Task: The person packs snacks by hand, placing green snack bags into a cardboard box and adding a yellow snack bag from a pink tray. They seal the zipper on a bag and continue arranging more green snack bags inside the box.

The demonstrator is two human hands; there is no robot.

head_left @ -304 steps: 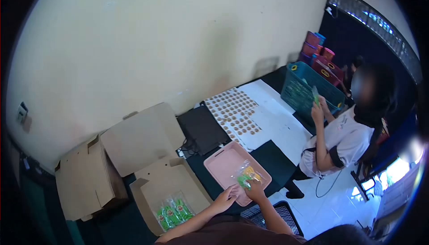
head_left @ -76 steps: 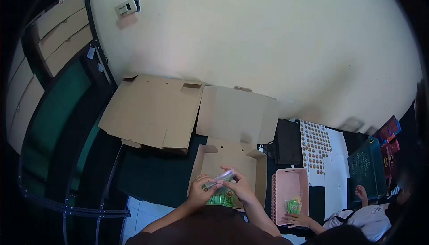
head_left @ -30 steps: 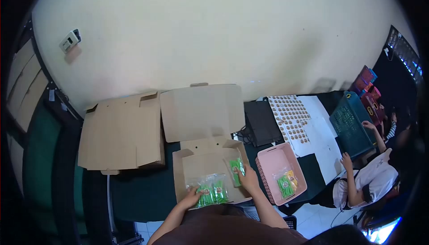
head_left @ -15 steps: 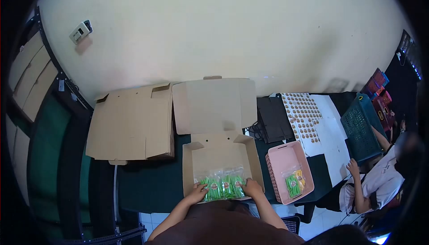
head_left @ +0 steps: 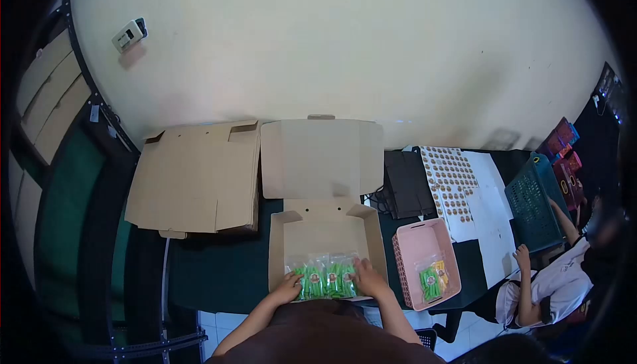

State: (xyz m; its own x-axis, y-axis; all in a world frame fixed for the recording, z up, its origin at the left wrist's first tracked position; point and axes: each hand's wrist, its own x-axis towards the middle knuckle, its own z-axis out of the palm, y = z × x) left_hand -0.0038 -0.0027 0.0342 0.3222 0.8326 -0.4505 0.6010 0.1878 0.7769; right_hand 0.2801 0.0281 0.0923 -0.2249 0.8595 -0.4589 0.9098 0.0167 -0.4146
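An open cardboard box (head_left: pixel 322 231) stands in front of me with its lid (head_left: pixel 322 158) folded back against the wall. Along its near side lie several clear bags of green sticks (head_left: pixel 323 283), each with a small round label, packed side by side. My left hand (head_left: pixel 286 289) touches the leftmost bag at the box's near left corner, fingers stretched over its edge. At the other end of the row, my right hand (head_left: pixel 369 280) has its fingers spread against the rightmost bag. Neither hand lifts anything. What the bags rest on is hidden.
Flat cardboard boxes (head_left: pixel 192 178) are stacked on the left. To the right are a pink basket (head_left: pixel 424 234) holding green and yellow bags, a black folded item (head_left: pixel 406 185) and round-sticker sheets (head_left: pixel 451 175). Beyond, a co-worker (head_left: pixel 551 284) sits by a green crate (head_left: pixel 534 201).
My right hand's fingers have stretched out and moved slightly up and left over the rightmost bag. The left hand stays at the left bag. The camera view has shifted slightly.
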